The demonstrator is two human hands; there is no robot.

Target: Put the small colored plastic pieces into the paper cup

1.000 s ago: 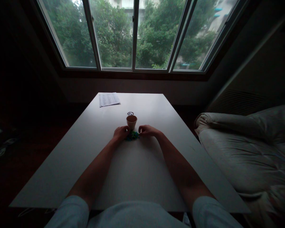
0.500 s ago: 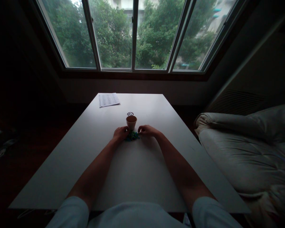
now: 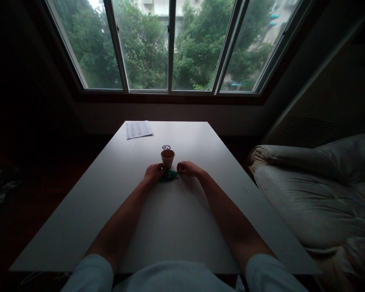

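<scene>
- Fingers point(image 3: 180, 166) curl on our left hand point(image 3: 154, 172) and right hand point(image 3: 189, 168); any grip we cannot tell.
- We should stay low by the green pile point(image 3: 170, 176), not nudging the cup point(image 3: 168, 160).

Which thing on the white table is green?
The low heap of small green pieces, between the left hand and right hand. Farther off are a brownish tapered cup, a dark ring-shaped item and flat white printed paper.
</scene>
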